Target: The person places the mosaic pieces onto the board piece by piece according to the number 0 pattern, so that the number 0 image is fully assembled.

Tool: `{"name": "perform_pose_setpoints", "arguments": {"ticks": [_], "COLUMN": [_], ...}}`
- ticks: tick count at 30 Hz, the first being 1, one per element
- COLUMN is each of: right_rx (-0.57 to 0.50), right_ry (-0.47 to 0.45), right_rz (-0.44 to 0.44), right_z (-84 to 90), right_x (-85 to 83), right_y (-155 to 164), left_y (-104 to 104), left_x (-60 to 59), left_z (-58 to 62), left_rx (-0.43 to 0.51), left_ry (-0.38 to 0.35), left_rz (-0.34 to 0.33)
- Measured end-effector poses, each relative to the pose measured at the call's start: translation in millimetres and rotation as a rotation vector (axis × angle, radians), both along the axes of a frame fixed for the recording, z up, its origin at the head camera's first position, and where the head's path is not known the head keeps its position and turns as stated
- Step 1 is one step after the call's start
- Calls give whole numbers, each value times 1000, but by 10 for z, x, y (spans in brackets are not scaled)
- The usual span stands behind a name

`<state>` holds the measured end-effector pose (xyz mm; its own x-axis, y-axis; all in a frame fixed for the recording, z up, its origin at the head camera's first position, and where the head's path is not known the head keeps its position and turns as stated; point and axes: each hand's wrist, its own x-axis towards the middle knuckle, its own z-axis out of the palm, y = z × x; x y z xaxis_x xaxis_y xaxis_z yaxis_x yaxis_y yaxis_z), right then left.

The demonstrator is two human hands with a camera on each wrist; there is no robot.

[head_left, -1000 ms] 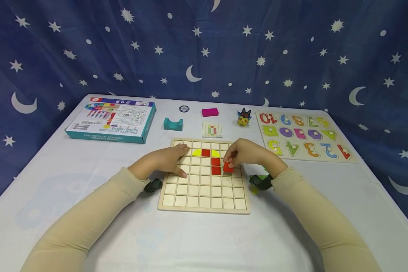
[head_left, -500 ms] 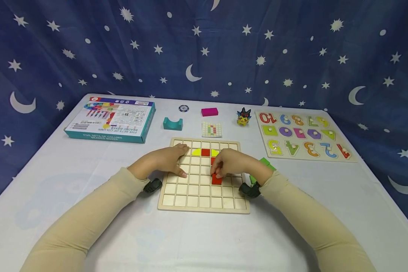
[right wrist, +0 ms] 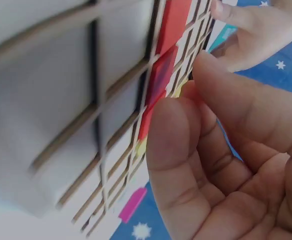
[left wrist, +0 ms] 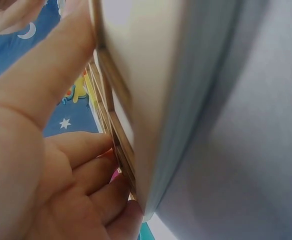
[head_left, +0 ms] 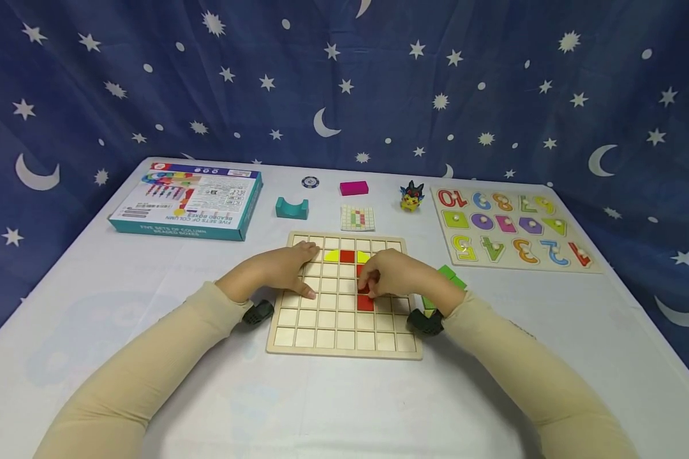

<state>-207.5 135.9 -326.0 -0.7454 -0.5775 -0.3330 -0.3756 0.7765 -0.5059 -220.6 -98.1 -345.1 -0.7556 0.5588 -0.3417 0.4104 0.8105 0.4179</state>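
Note:
A wooden grid board (head_left: 344,354) lies flat in the middle. My left hand (head_left: 281,268) rests on its left edge with the thumb and fingers spread. My right hand (head_left: 400,275) hovers low over the board, fingers bent and nothing between thumb and fingertips in the right wrist view. Just below those fingertips a red square tile (head_left: 365,303) sits in a cell. In the right wrist view several red tiles (right wrist: 173,25) form a row, partly behind the fingers. Another red tile (head_left: 347,256) lies between two curved yellow pieces (head_left: 332,256) in an upper row.
Green tiles (head_left: 449,275) lie beside my right wrist. Behind the board are a small pattern card (head_left: 357,218), a teal arch block (head_left: 291,208), a magenta block (head_left: 353,188), a round chip (head_left: 310,182) and a figurine (head_left: 411,196). A box (head_left: 186,201) stands left, a number puzzle (head_left: 517,229) right.
My right hand has moved left and slightly toward me with a red tile, which now lies in the cell below the other red ones. The fingers have let it go. My left hand stays put.

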Motion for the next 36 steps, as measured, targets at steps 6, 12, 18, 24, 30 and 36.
{"name": "perform_pose_setpoints", "arguments": {"ticks": [6,12,18,24,30,36], "right_rx": [-15,10,14,40,20,-5], "right_ry": [-25,-17,-21,-2,35,50], "right_rz": [-3,-21,-85,-173,-239,-259], "right_z": [74,78,35,-11,-90,-140], "right_x": [6,39,100,163,197,219], "right_y": [266,649,1036,1314,1415,1436], "left_y": [5,6,0,-7,-7,1], "left_x": [6,16,21,26,26,17], "left_z": [27,44,52,57,46,22], "left_rx": [1,3,9,7,3,3], "left_ry": [-4,-8,-12,-11,-9,-7], "left_rz": [9,11,14,16,15,11]}}
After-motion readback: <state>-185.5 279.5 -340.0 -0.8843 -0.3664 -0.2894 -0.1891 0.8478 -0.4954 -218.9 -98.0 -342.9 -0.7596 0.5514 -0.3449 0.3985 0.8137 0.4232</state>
